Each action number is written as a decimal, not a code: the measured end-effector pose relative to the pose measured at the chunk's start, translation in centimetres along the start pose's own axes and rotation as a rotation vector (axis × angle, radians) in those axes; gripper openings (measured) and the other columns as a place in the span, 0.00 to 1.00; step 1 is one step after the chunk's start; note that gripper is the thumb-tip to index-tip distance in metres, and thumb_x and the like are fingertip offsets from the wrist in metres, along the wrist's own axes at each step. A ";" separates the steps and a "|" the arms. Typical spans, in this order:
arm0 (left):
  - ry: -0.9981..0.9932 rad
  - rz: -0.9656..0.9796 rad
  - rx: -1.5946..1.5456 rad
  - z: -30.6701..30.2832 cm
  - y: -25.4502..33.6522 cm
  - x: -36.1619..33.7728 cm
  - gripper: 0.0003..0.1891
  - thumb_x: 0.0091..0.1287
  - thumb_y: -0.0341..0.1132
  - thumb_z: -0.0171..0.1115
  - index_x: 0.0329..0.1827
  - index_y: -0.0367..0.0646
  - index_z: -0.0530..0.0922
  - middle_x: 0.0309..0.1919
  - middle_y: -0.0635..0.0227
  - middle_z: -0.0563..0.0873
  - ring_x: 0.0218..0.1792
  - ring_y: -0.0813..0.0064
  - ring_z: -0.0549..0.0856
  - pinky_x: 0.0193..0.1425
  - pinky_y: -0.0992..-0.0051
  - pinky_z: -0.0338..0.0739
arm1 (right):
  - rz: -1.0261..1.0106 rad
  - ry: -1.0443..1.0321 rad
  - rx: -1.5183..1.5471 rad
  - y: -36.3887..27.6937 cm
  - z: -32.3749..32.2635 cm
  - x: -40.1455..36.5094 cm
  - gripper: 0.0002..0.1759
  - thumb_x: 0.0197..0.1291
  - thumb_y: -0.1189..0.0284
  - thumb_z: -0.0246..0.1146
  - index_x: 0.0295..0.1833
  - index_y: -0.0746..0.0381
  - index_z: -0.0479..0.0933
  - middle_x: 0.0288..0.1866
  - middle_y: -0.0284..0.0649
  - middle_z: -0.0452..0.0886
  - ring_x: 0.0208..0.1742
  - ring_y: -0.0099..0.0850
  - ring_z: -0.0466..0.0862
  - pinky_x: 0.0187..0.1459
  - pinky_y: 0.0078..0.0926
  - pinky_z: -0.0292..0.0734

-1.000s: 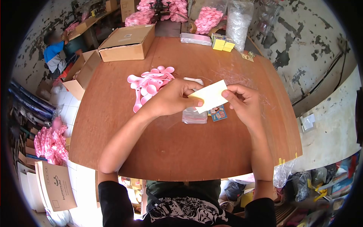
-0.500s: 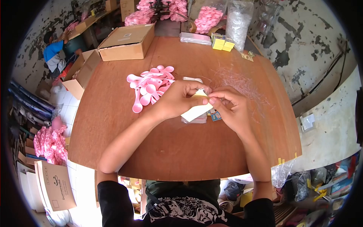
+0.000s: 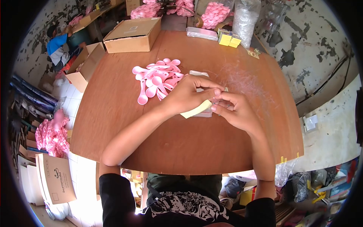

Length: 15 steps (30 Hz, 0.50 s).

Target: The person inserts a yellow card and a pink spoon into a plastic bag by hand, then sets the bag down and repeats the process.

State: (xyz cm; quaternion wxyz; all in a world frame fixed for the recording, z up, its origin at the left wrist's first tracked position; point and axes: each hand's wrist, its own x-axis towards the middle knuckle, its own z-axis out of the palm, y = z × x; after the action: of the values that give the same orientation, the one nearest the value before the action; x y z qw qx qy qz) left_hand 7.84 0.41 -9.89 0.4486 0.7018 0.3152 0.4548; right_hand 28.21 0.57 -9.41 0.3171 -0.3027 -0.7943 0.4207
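We note left hand [image 3: 189,96] curled, thumb and fingers pinching pale yellow card [image 3: 196,110]; right hand [image 3: 236,111] pinching same card at its other end. Card thin, flat, matte, held low over middle of table [image 3: 170,143], reddish plywood with rounded edge. Beneath hands we see clear glossy plastic bags [image 3: 199,73]. Just left: heap of smooth pink spoons [image 3: 157,79]. Far side: brown cardboard box [image 3: 132,36], small yellow boxes [image 3: 229,39].

Pale yellow card [image 3: 196,109], pink spoons [image 3: 157,79], brown table [image 3: 181,143]
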 end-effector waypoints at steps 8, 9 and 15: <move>-0.163 0.192 0.275 -1.4 0.9 -0.5 0.24 0.64 0.35 0.70 0.62 0.36 0.76 0.46 0.62 0.86 0.47 0.77 0.83 0.49 0.76 0.77 | 0.177 0.077 -0.042 -0.6 0.4 -0.3 0.12 0.64 0.76 0.65 0.51 0.67 0.79 0.38 0.40 0.85 0.41 0.25 0.85 0.40 0.25 0.79; -0.206 -0.024 0.264 -2.2 1.4 -0.7 0.29 0.61 0.34 0.71 0.64 0.37 0.72 0.43 0.63 0.85 0.44 0.78 0.82 0.46 0.75 0.77 | 0.204 0.192 -0.081 -1.9 0.5 -0.3 0.15 0.63 0.78 0.65 0.54 0.67 0.78 0.38 0.40 0.85 0.40 0.26 0.85 0.41 0.25 0.80; -0.178 -0.120 0.361 -3.0 1.6 -0.2 0.25 0.61 0.29 0.69 0.62 0.37 0.75 0.45 0.61 0.84 0.41 0.75 0.82 0.42 0.73 0.77 | -0.824 -0.124 -0.039 -12.2 10.0 -3.3 0.11 0.55 0.75 0.66 0.44 0.67 0.80 0.40 0.44 0.78 0.36 0.37 0.81 0.36 0.31 0.78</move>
State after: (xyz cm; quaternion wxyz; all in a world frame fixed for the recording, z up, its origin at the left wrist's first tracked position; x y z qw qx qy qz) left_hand 5.05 0.60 -7.94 0.3679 0.7883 0.3919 0.2994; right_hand 20.06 -12.31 -4.13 0.4048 0.0605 -0.8743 0.2610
